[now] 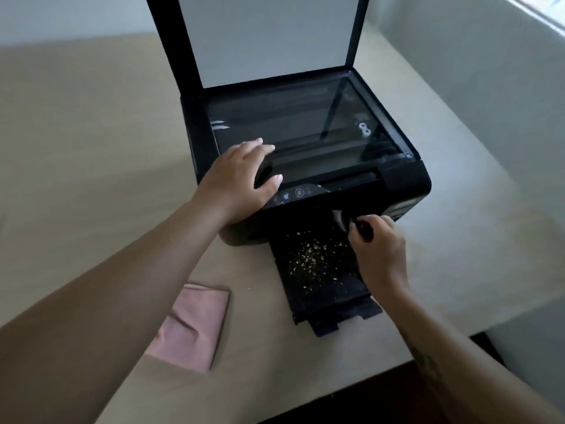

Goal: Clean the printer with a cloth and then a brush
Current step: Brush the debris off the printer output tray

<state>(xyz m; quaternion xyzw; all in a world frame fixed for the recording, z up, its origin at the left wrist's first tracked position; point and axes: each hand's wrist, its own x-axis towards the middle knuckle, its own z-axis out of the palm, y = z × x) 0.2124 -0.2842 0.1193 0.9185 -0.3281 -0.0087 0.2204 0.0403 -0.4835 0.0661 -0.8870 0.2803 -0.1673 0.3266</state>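
Meanwhile, left hand (237, 179) lies flat, fingers apart, on printer (305, 166); right hand's (377, 249) fingers pinch brush (351, 221).

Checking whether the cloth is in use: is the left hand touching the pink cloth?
Apart. The head view shows the left hand resting on the printer, with the pink cloth lying on the table.

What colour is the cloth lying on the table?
Pink; the cloth shows clearly in the head view.

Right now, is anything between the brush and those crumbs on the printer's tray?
Nothing visible. The right hand holds the brush at the tray's inner right corner, and the crumbs lie uncovered on the output tray. The cloth sits aside on the table.
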